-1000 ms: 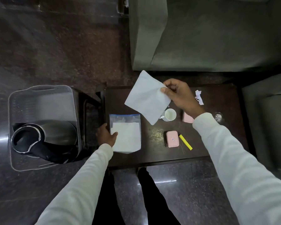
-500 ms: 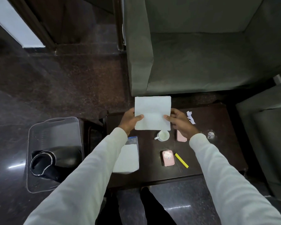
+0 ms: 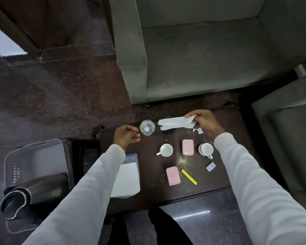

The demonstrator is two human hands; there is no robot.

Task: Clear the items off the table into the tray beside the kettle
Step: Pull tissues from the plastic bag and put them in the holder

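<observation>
My right hand (image 3: 204, 123) pinches a folded white napkin (image 3: 175, 122) above the far edge of the dark table (image 3: 154, 193). My left hand (image 3: 125, 137) hovers open over the table's far left corner, next to a clear glass (image 3: 147, 127). On the table lie two white cups (image 3: 166, 150) (image 3: 206, 150), two pink cases (image 3: 188, 147) (image 3: 173, 175), a yellow lighter (image 3: 189, 176), a small grey box (image 3: 211, 166) and a clear bag of napkins (image 3: 126, 179). The grey tray (image 3: 34, 156) holds a black kettle (image 3: 32, 191) at the left.
A grey-green armchair (image 3: 201, 55) stands behind the table, and another seat (image 3: 290, 135) is at the right. White paper scraps (image 3: 199, 130) lie by my right hand, crumbs in the table's middle. The dark floor surrounds the table.
The napkin, held flat by both hands half a second ago, is now folded and held by my right hand alone. My left hand let go and dropped to the left. The view shifted.
</observation>
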